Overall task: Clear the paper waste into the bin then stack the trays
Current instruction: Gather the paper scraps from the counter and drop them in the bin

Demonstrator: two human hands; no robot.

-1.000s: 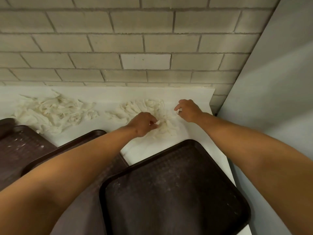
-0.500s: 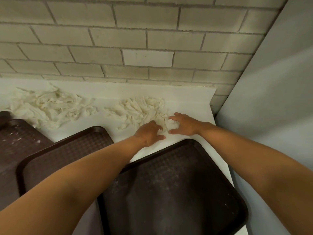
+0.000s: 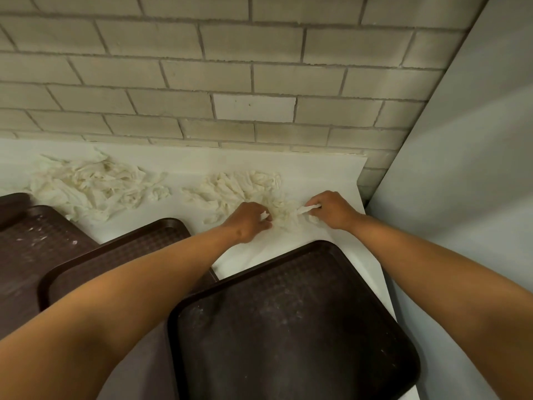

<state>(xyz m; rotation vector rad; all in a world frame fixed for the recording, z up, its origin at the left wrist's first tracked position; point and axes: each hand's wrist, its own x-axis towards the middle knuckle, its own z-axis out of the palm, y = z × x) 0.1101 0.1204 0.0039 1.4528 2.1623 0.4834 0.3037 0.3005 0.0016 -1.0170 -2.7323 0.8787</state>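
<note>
Fingers of both hands are curling shut on scraps of torn white paper at the near edge of the right paper pile (image 3: 245,187). Starting nearest, 3 dark brown trays are lying apart, unstacked: the right tray (image 3: 294,321) close to the viewer, the middle tray (image 3: 121,255) to its left, and the left tray (image 3: 34,241) partly cut off by the frame. Both bare forearms are reaching over these trays. Farther out on the white counter (image 3: 317,174), the left hand (image 3: 249,222) is pinching a small shred, and the right hand (image 3: 331,209) is gripping a twisted strip. Beyond and to the left, a larger left paper pile (image 3: 89,183) is sitting near the brick wall (image 3: 259,67).

No bin is in view, so the carry looks long. Loose shreds are likely to slip from such small pinches and scatter onto the trays or floor. Arms passing low over the trays could also nudge them off the counter's near edge.
</note>
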